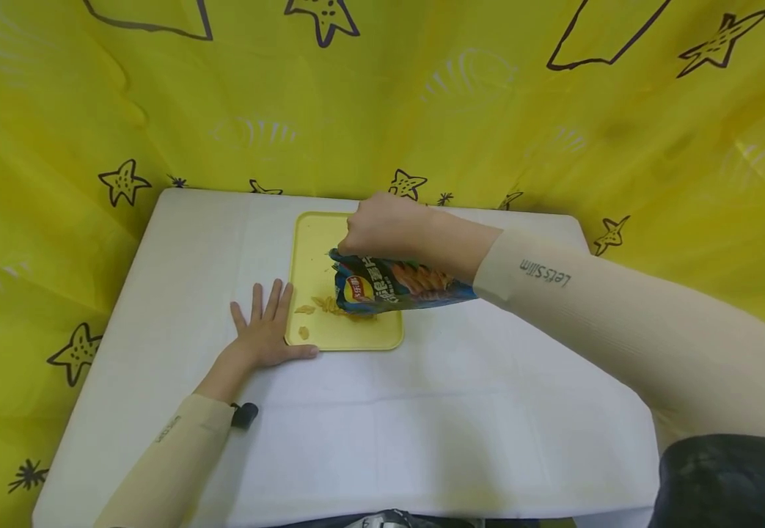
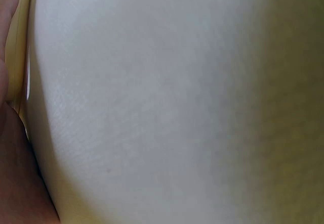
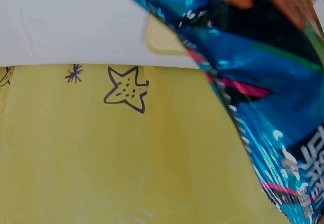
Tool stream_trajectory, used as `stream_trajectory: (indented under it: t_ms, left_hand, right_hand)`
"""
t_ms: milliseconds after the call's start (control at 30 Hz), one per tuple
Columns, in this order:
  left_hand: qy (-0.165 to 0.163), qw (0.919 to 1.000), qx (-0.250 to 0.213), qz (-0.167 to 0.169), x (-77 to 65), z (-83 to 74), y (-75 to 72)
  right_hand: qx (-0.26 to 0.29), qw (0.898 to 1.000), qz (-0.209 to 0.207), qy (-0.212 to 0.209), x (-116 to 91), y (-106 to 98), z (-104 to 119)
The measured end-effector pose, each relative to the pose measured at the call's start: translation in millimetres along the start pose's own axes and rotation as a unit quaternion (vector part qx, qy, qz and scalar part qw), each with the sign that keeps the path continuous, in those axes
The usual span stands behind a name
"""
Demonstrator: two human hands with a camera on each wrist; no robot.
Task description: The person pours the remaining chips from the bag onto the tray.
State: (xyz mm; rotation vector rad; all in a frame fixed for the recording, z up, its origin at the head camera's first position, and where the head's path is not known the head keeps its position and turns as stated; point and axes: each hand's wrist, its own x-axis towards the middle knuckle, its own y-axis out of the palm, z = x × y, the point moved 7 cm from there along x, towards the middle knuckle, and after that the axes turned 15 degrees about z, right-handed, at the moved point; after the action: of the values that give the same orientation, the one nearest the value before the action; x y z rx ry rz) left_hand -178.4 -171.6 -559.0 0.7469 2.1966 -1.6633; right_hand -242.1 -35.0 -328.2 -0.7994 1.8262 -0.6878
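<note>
A blue bag of potato chips (image 1: pixel 408 286), printed with a chip picture and a round yellow-and-red logo, is held tilted over a pale yellow tray (image 1: pixel 312 238). My right hand (image 1: pixel 382 226) grips the bag at its upper left end, fingers curled. Several chips (image 1: pixel 329 305) lie on the tray below the bag, partly hidden by it. At the tray's front left corner rests my left hand (image 1: pixel 265 339), fingers spread and thumb along the front edge. In the right wrist view the shiny bag (image 3: pixel 283 102) fills the right side; the right hand is mostly hidden there.
A white cloth (image 1: pixel 461 418) covers the table. Behind and beside it hangs a yellow curtain (image 1: pixel 356 110) with starfish drawings. A small dark object (image 1: pixel 245 416) sits at the left wrist. A dark rounded shape (image 1: pixel 725 480) stands at the lower right.
</note>
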Motion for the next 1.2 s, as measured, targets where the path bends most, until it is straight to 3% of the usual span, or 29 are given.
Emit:
stream_trajectory:
  t_ms: [533, 1200]
  left_hand:
    - [-0.006, 1.0, 0.004, 0.001, 0.6, 0.7, 0.0]
    - [-0.004, 1.0, 0.008, 0.004, 5.4, 3.3, 4.4]
  right_hand:
    - [-0.023, 0.999, 0.025, -0.02, 7, -3, 3]
    - [-0.02, 0.999, 0.017, -0.023, 9, -7, 1]
